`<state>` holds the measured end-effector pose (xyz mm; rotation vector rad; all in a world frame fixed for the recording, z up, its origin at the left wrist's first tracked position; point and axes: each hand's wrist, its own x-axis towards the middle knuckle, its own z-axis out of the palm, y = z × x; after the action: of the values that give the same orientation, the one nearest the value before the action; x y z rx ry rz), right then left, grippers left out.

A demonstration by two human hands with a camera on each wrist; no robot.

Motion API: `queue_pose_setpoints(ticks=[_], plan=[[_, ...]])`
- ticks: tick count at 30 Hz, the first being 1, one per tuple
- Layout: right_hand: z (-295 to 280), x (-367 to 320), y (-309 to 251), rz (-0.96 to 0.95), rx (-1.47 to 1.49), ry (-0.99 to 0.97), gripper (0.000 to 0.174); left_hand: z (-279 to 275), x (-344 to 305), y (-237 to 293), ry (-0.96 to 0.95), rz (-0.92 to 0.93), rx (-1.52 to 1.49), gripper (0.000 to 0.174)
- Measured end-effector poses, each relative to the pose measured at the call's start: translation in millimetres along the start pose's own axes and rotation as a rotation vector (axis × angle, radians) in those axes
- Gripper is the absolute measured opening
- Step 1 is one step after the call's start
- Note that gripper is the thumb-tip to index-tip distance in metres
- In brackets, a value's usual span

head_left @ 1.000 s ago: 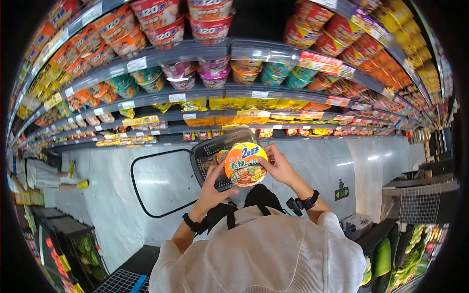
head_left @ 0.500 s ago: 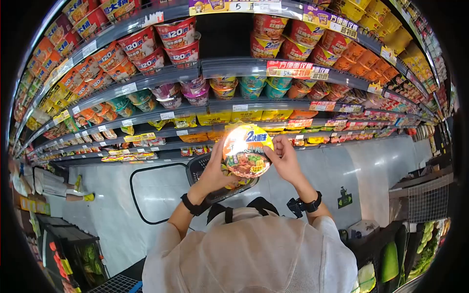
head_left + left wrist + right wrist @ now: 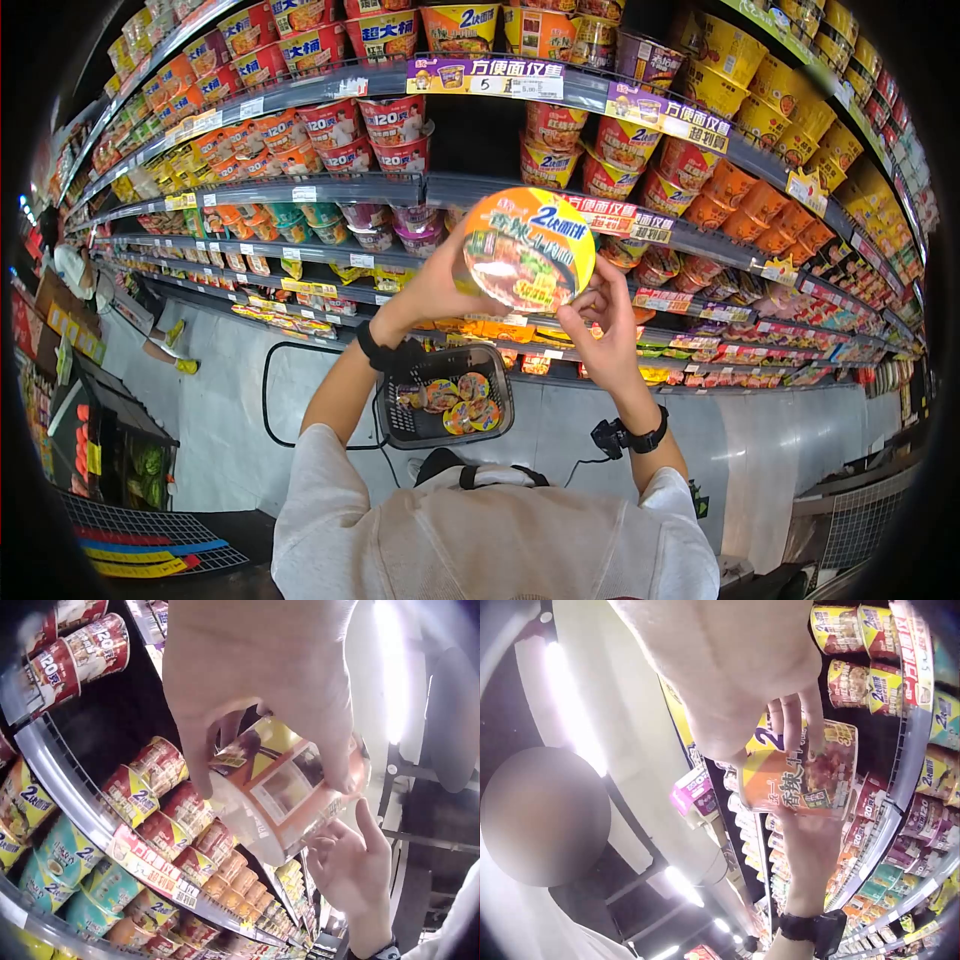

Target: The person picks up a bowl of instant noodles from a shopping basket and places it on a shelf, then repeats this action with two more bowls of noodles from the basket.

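Note:
An instant noodle bowl (image 3: 530, 250) with an orange and yellow lid is held up in front of the shelves, its lid towards the head camera. My left hand (image 3: 445, 285) grips its left side; in the left wrist view the thumb and fingers straddle the bowl (image 3: 289, 784). At the bowl's right edge is my right hand (image 3: 610, 335), its fingers loosely bent and its thumb off the lid. From the right wrist, the right fingers overlap the printed side of the bowl (image 3: 802, 780).
Below the arms a dark basket (image 3: 505, 372) stands on the floor with several noodle bowls (image 3: 462, 400) inside. Shelves (image 3: 330, 185) of stacked noodle tubs and packets curve across the front. A person's legs (image 3: 165, 340) show at the far left, near a produce stand (image 3: 120, 420).
The bowl has risen and moved forward, from over the basket to in front of the shelves. The right thumb has come off the lid. The head view now takes in higher shelves.

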<state>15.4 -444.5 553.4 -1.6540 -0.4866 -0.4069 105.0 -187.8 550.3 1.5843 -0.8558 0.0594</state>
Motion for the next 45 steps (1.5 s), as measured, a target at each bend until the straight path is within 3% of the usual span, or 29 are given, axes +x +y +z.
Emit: queue_pose_setpoints(ticks=[7,9,11,15,17,20,25,28,35,37,39,45], plan=[[5.0,68.3,-8.8,-0.134,-0.066,0.072,0.076,-23.9,48.5,25.2,0.082,0.05,-0.095,0.111],[13.9,94.9,-15.2,-0.214,-0.105,0.073,0.081,-38.2,61.6,29.7,0.147,0.089,-0.12,0.112],[22.9,119.1,-26.5,-0.403,-0.497,0.109,0.098,-59.0,80.5,37.4,0.142,0.158,-0.108,0.108],[49.4,169.9,-25.6,-0.614,-0.61,0.126,0.107,-99.9,109.9,46.4,0.244,0.283,-0.08,0.094],[66.9,191.7,-18.7,-0.611,-0.499,0.075,0.107,-114.5,118.5,44.6,0.315,0.35,-0.103,0.086],[96.1,217.1,-14.2,-0.492,-0.192,0.098,0.1,-135.1,129.7,37.5,0.376,0.419,-0.067,0.072],[125.4,262.1,-5.0,-0.609,-0.221,0.217,0.092,-159.4,153.9,24.5,0.429,0.449,-0.156,0.052],[133.0,282.8,-8.9,-0.649,-0.208,0.236,0.093,-171.6,168.2,18.5,0.48,0.58,-0.136,0.043],[125.6,340.0,-5.7,-0.775,-0.206,0.269,0.09,-188.3,201.2,19.6,0.475,0.679,-0.054,0.046],[121.0,349.9,-5.4,-0.784,-0.185,0.273,0.083,-190.4,206.5,21.3,0.482,0.672,0.0,0.046],[113.4,364.0,-3.6,-0.855,-0.355,0.309,0.078,-191.7,214.2,26.3,0.486,0.664,0.055,0.046],[111.2,393.2,-7.6,-0.904,-0.192,0.292,0.055,-193.4,237.4,31.6,0.522,0.726,0.127,0.048]])
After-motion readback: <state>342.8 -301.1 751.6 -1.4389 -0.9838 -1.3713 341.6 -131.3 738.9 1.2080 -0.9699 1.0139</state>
